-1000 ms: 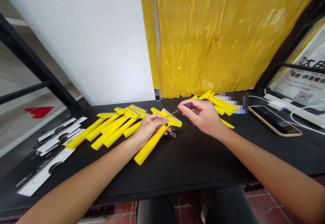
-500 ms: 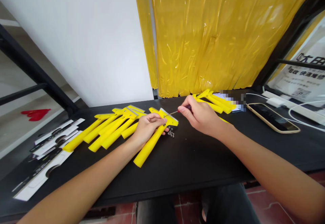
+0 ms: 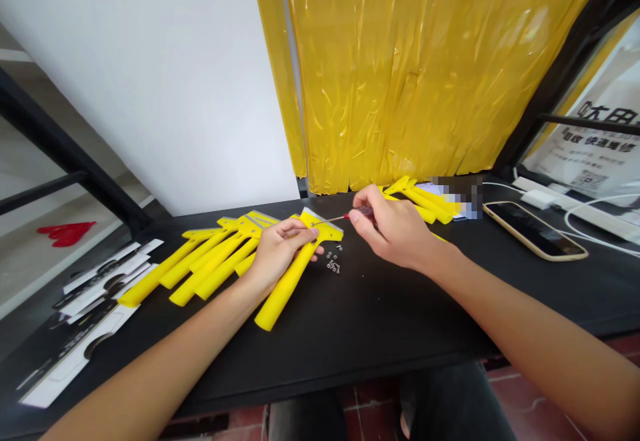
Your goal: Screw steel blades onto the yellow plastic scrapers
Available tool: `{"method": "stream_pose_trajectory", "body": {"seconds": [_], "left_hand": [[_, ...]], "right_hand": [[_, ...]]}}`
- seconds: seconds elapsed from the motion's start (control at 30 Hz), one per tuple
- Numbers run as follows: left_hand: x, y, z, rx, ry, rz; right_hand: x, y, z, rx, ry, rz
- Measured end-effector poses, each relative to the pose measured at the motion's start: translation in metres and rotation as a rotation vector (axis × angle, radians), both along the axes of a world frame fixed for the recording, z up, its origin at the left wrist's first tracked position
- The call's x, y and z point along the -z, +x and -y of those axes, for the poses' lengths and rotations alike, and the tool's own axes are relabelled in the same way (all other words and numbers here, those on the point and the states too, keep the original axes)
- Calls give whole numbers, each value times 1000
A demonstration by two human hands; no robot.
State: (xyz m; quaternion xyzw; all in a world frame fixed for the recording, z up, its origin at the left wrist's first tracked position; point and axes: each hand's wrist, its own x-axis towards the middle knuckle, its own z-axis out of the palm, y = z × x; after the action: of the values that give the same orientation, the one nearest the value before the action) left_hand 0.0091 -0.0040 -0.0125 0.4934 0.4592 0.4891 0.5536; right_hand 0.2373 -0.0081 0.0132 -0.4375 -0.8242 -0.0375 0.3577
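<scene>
One scraper (image 3: 291, 284) occupies the left hand (image 3: 280, 249) (right hand (image 3: 396, 229): one screwdriver (image 3: 346, 216)).

Ylw. scraper (image 3: 283, 291) is held nr. its head in L hand (image 3: 283, 244), handle angled down twd. viewer & to left, grey strip seen along head's far edge. Screwdriver (image 3: 346, 216), w/ thin shaft & red/dark handle, is gripped in R hand (image 3: 393, 228); shaft is laid nearly horiz., tip at scraper head, exact seating can't be told. Small metal pcs. (image 3: 333, 266) are scattered just right of scraper.
</scene>
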Motion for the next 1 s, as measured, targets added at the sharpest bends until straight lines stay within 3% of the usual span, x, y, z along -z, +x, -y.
{"method": "stream_pose_trajectory", "body": {"seconds": [0.13, 0.33, 0.5, 0.67, 0.87, 1.0], "left_hand": [[-2, -2, -2, -31, 25, 17], [1, -4, -4, -45, 136, -30], [4, -4, -4, -55, 136, -56], [5, -3, -2, -42, 128, -85], [3, 0, 0, -57, 86, -62], [3, 0, 0, -53, 90, -57]], "right_hand": [[3, -2, 0, -103, -26, 28], [4, -1, -2, 35, -38, -1], [2, 1, -3, -109, -108, 3], [2, 0, -4, 25, -56, 25], [-4, 4, -2, -47, -128, 96], [-3, 3, -2, 41, -82, 163]]}}
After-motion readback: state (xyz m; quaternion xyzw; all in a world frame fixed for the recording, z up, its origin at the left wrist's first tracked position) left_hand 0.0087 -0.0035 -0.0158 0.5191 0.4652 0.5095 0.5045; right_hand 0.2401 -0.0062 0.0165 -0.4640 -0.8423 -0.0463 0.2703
